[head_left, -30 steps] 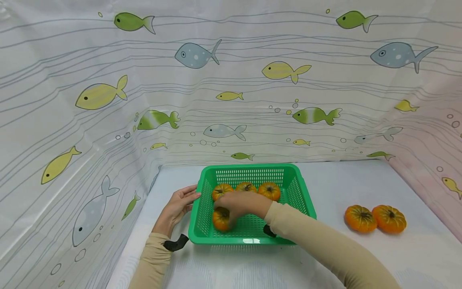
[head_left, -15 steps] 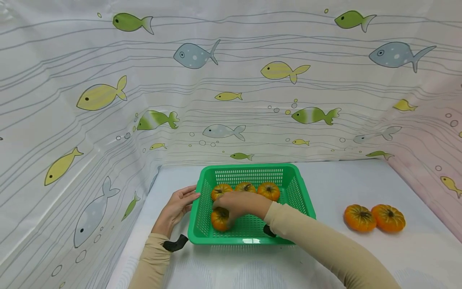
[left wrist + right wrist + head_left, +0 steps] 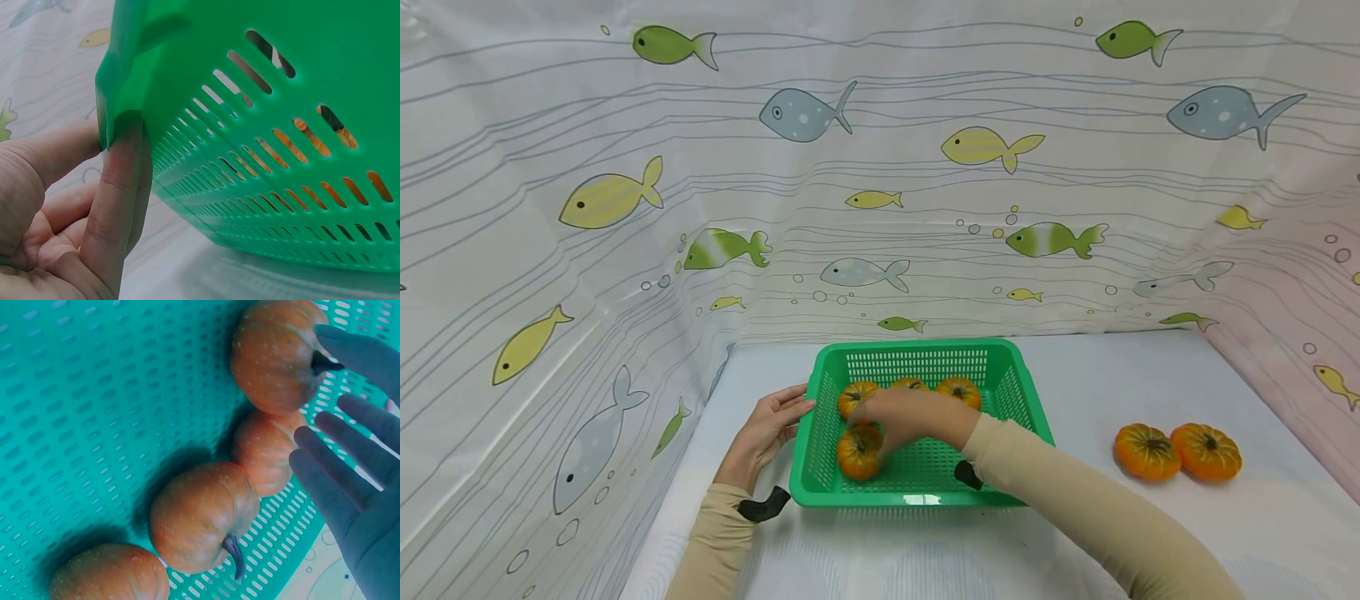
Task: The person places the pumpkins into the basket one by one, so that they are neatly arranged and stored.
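A green plastic basket stands on the table with several small orange pumpkins in it. My left hand is at its left side; in the left wrist view, thumb and fingers pinch the rim. Over the basket's left half, my right hand hovers with straight, spread fingers in the right wrist view. Its thumb lies at the front-left pumpkin, by the stem; whether it touches is unclear. Behind lie a back-left pumpkin, a middle pumpkin, partly hidden by the hand, and a right pumpkin.
Two more pumpkins, a left one and a right one, lie side by side on the white table to the right of the basket. A fish-patterned curtain encloses the back and sides.
My right hand has drawn slightly up and to the right, its fingers coming off the front-left pumpkin, which now shows more. My left hand has stayed at the rim.
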Tool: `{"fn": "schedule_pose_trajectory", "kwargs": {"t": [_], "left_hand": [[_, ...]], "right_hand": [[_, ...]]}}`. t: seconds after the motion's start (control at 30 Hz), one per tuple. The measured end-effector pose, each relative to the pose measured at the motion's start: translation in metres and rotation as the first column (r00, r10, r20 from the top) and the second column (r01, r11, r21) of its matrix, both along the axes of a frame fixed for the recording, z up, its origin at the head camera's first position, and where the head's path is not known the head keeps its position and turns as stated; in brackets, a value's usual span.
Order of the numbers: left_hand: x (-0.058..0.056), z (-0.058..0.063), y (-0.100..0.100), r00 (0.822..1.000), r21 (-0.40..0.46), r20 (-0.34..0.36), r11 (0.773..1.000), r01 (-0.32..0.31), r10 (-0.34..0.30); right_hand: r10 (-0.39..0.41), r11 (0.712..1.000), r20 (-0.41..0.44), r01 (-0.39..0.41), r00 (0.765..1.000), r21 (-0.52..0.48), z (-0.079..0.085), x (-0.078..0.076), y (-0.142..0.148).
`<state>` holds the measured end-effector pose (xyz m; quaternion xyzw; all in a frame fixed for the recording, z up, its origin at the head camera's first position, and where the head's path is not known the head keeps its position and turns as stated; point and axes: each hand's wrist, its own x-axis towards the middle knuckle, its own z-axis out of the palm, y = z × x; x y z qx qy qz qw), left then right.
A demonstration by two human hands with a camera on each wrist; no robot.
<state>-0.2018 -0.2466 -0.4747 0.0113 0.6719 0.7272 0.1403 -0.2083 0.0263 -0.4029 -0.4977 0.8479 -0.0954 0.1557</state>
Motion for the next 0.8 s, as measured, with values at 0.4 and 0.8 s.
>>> {"fn": "schedule_pose_trajectory", "kwargs": {"t": [0.4, 0.8], "left_hand": [[-0.001, -0.001, -0.001, 1.000, -0.004, -0.027, 1.000, 0.015, -0.016], [-0.001, -0.003, 0.000, 0.999, 0.013, -0.025, 1.000, 0.024, -0.024]], "right_hand": [[-0.123, 0.991, 0.014, 0.123, 0.992, -0.046, 0.025, -0.004, 0.031], [-0.216, 0.970, 0.017, 0.217, 0.976, -0.107, 0.051, -0.008, 0.084]]}}
